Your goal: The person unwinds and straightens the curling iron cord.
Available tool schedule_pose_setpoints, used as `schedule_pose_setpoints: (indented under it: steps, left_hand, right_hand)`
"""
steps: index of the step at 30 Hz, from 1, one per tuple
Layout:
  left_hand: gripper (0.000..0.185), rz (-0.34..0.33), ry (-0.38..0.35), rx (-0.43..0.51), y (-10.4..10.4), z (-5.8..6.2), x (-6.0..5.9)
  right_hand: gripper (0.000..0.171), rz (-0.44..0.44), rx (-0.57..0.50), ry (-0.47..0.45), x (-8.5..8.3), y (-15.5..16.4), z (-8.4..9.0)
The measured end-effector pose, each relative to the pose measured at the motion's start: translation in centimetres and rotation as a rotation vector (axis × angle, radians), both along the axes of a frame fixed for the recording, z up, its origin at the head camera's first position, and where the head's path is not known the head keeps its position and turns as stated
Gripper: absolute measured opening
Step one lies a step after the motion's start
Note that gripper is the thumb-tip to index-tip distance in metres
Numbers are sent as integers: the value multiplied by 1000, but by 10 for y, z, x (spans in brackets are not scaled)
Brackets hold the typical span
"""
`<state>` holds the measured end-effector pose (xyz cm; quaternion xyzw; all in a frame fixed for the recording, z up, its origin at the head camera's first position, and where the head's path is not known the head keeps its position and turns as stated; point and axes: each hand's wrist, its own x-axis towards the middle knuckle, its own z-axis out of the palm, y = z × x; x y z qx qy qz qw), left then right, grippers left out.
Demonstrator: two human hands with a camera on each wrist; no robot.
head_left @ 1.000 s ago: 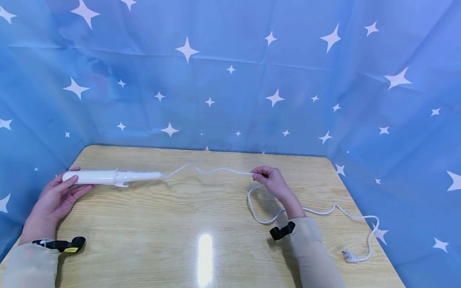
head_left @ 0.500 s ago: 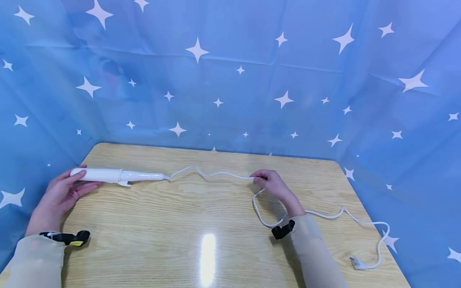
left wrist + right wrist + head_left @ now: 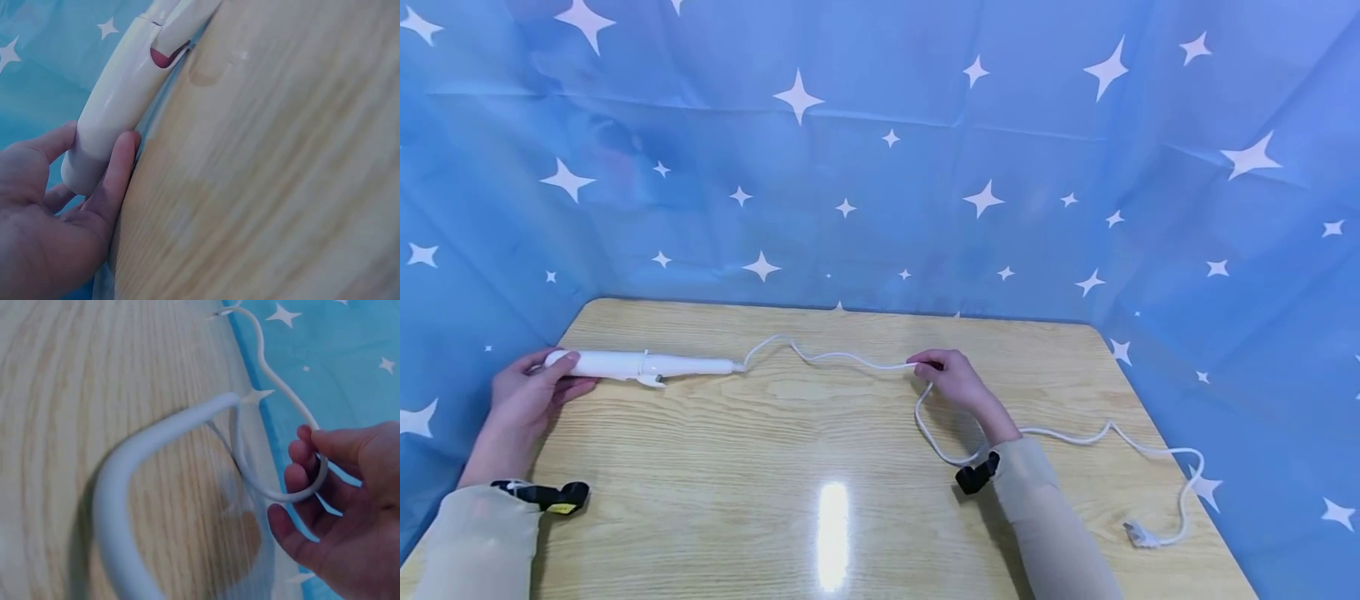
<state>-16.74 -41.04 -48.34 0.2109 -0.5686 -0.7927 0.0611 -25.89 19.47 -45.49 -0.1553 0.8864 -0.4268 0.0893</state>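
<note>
A white curling iron (image 3: 685, 366) lies across the far left of the wooden table, its lever (image 3: 651, 380) near the middle. My left hand (image 3: 527, 392) holds its rounded end between thumb and fingers, as the left wrist view also shows with the barrel (image 3: 109, 112). A small red part shows beside the lever in that view. From the iron's right end a white cord (image 3: 842, 356) runs in a wavy line to my right hand (image 3: 955, 379). There, thumb and fingertips pinch the cord (image 3: 290, 397), which loops below the palm in the right wrist view.
Past my right hand the cord makes a loop and runs right, ending in a plug (image 3: 1141, 535) near the table's (image 3: 737, 483) right edge. A blue curtain (image 3: 880, 167) with white stars hangs behind and at both sides.
The right hand has shifted slightly left with the pinched cord, and the cord's hump near the iron is higher and rounder. The lever's outline has turned slightly. The head view has swayed a little.
</note>
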Motion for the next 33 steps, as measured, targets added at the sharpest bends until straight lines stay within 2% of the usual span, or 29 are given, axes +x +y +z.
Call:
schedule_pose_setpoints:
  steps: [3, 7, 15, 21, 25, 33]
  left_hand:
    - [99, 39, -37, -61, 2, 1, -1]
    - [97, 34, -69, -120, 2, 1, 0]
    - [88, -45, -98, -355, 4, 3, -1]
    - [75, -104, -94, -600, 5, 3, 1]
    - [73, -108, -75, -623, 5, 4, 4]
    - [70, -66, -54, -633, 7, 9, 10]
  right_hand:
    - [23, 3, -3, 5, 0, 1, -1]
    - [26, 14, -16, -25, 1, 3, -2]
    - [30, 14, -24, -87, 8, 10, -2]
    - [36, 96, -45, -91, 20, 20, 2]
    - [40, 99, -66, -79, 33, 34, 6]
    - [41, 52, -107, -36, 55, 72, 17]
